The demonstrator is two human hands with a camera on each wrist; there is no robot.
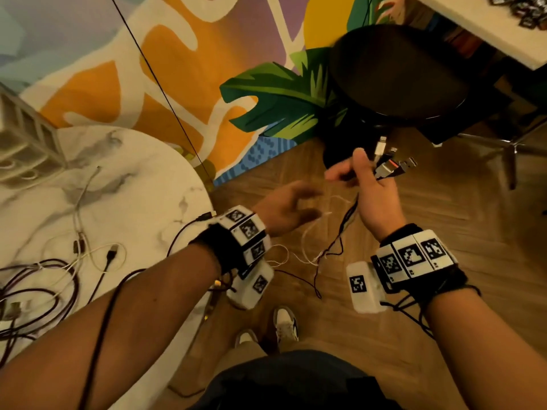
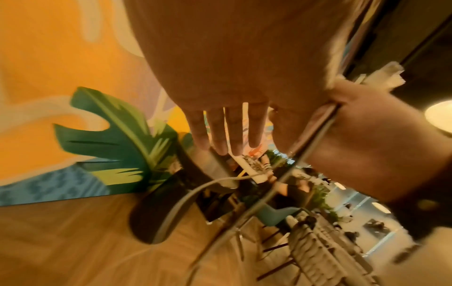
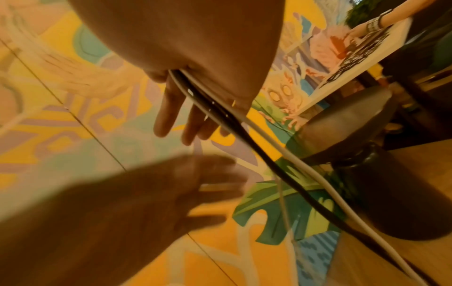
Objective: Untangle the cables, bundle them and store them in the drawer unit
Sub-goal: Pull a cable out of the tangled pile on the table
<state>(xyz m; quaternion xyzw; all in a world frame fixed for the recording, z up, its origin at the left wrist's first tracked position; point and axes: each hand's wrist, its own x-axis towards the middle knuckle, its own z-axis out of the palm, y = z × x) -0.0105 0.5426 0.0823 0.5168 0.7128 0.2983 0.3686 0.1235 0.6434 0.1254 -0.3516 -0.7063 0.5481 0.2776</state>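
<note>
Cables (image 1: pixel 343 229) hang from the right hand (image 1: pixel 374 193), which holds several of them together just below their connectors (image 1: pixel 390 164), plugs fanned upward past the thumb. Gathering the plug ends in one grip seems meant to line the leads up so the loose lengths can dangle free toward the wooden floor (image 1: pixel 473 232) and be combed out before bundling. The left hand (image 1: pixel 284 208) is spread and holds nothing, fingers straight, reaching toward the hanging white and dark strands, probably to run down them or catch a loop. More cables (image 1: pixel 44 279) lie in a loose tangle on the marble table (image 1: pixel 142 184) to the left, and the drawer unit (image 1: pixel 23 140) stands at the table's far left edge, so storing is some way off.

The head view alone shows the table, the drawer unit and the connectors. The right wrist view shows what it hides: a white lead and a dark lead pressed against the palm while the fingers (image 3: pixel 168 116) lie nearly straight, so the hold looks more like a thumb clamp than a full fist. The left wrist view confirms four straight, parted fingers (image 2: pixel 220 131) with the strands passing just beside them; whether they touch cannot be told through the blur.
</note>
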